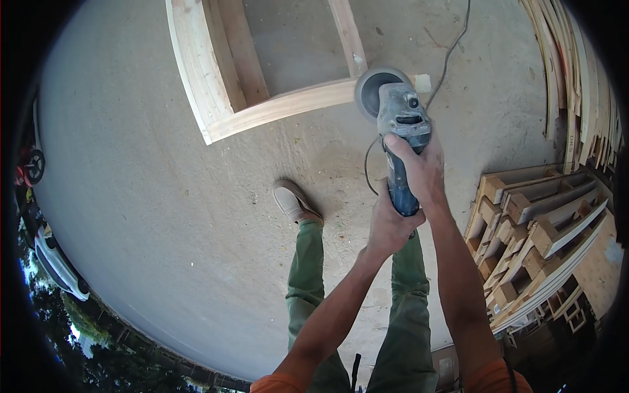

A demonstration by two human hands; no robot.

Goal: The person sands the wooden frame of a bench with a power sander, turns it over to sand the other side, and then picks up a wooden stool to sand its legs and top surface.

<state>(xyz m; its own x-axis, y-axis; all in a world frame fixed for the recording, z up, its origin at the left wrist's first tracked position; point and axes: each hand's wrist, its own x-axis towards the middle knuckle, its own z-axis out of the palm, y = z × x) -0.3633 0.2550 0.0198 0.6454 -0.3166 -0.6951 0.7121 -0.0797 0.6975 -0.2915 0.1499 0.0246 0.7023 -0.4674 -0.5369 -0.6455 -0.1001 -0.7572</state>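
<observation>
Both my hands are closed on a blue and grey angle grinder. My left hand wraps round its rear end. Farther forward, my right hand grips the body, its thumb lying along the top. The grinder's round grey disc overlaps the near rail of a pale wooden frame, close to the rail's right end. A crosspiece meets that rail just beyond the disc. The disc's underside is hidden.
A dark power cord runs over the concrete floor past the rail's right end. Wooden pallets and long timber strips lie along the right. My shoe stands before the frame. A car is far left.
</observation>
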